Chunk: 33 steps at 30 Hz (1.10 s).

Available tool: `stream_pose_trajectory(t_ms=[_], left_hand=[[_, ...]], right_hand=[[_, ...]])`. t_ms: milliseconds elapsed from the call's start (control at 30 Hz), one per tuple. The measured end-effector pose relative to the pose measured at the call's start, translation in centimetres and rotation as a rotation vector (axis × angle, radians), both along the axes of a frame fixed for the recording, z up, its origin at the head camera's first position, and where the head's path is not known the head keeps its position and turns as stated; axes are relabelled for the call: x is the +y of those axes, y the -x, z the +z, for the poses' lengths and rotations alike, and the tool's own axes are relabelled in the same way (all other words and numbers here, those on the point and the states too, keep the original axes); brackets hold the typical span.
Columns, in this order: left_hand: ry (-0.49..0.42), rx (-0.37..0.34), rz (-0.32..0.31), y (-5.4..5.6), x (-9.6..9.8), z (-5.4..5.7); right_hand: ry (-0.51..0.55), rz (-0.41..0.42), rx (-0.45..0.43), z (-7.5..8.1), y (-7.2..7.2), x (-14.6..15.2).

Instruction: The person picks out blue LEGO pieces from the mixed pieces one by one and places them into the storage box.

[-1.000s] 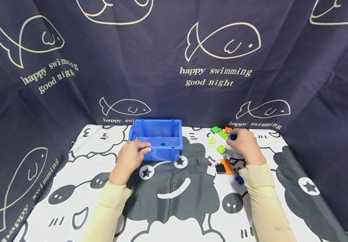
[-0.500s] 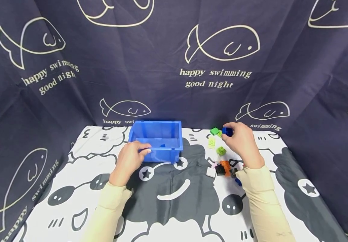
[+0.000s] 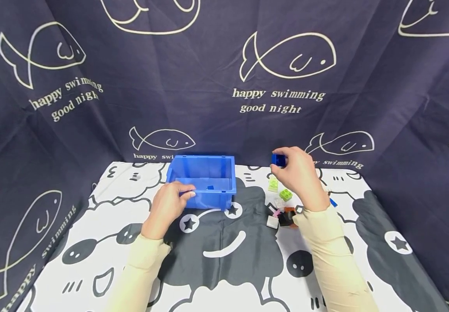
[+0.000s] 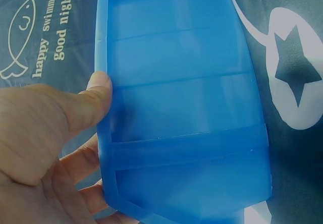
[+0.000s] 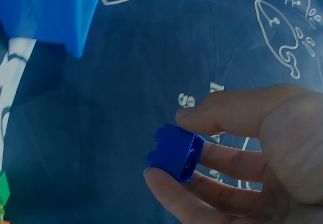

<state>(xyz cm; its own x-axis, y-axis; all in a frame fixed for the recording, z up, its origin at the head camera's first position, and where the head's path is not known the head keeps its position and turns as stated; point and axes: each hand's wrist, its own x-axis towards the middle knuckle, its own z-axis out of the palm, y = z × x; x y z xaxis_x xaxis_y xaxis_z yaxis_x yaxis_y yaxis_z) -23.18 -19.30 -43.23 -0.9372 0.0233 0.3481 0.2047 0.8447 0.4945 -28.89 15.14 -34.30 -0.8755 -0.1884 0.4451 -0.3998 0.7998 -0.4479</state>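
Note:
A blue plastic bin (image 3: 208,200) stands on the cloth, left of centre. My left hand (image 3: 169,205) grips its near rim, with the thumb over the edge and the fingers on the outer side in the left wrist view. A small blue piece (image 3: 210,187) lies inside the bin. My right hand (image 3: 299,175) is raised over the far right of the cloth and pinches a dark blue toy building block (image 5: 175,151) between thumb and fingers. The block's studs face left in the right wrist view and its hollow underside shows.
Below the right hand lie two lime blocks, a pale one (image 3: 273,185) and a brighter one (image 3: 286,194). Nearer are a white block (image 3: 272,222) and a black block (image 3: 285,217), and a blue piece (image 3: 333,202) is beyond the right wrist. A dark fish-print curtain (image 3: 216,86) hangs behind.
My right hand has lifted the dark blue block from beside the loose blocks and carried it up and left. My left hand stays on the bin's rim.

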Motion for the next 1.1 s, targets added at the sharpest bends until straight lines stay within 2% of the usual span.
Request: stream_pose_trajectory(t_ms=[267, 700, 1100], left_hand=[[-0.009, -0.001, -0.015, 0.0, 0.3, 0.1], [-0.001, 0.016, -0.01, 0.2, 0.2, 0.0], [-0.005, 0.007, -0.003, 0.0, 0.1, 0.1]], right_hand=[[0.058, 0.03, 0.021, 0.1, -0.2, -2.4], [0.106, 0.058, -0.073, 0.2, -0.1, -6.3], [0.105, 0.107, -0.079, -1.2, 0.2, -9.5]])
